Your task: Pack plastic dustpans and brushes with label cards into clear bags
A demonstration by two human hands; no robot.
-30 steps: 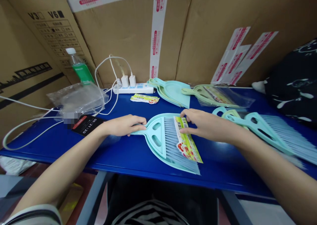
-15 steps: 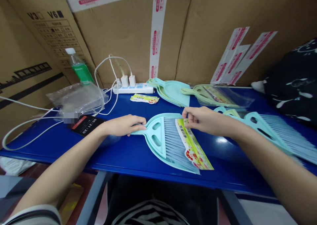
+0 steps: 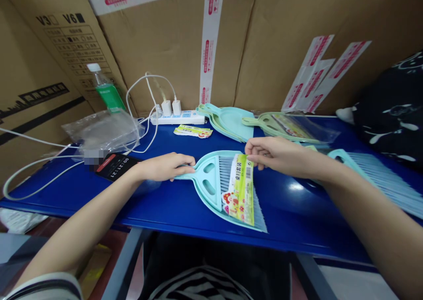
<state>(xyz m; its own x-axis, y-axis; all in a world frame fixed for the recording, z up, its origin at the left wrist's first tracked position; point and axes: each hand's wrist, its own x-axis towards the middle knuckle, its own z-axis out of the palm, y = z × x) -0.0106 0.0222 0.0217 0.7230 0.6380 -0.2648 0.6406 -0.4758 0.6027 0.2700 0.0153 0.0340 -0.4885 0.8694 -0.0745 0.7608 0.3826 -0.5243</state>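
Note:
My left hand (image 3: 172,165) is closed round the handle end of a light-blue dustpan (image 3: 205,201) lying on the blue table. A small brush (image 3: 209,186) with pale blue bristles is nested in that dustpan. Between the fingertips of my right hand (image 3: 264,152) is the upper corner of a printed yellow-green label card (image 3: 243,190). The card lies over the bristles and the dustpan's right part, hiding much of them. Whether it touches the bristles all along I cannot tell.
Behind are stacked dustpans (image 3: 236,121), a bagged green set (image 3: 287,126) and another label card (image 3: 193,131). Loose brushes (image 3: 380,176) lie right, partly behind my forearm. To the left are a phone (image 3: 115,165), plastic bags (image 3: 102,130), a bottle (image 3: 107,90) and a cabled power strip (image 3: 178,118).
My right hand has turned the label card so that its lower end swung left, over the bristles and dustpan. My left hand keeps its hold and has not moved.

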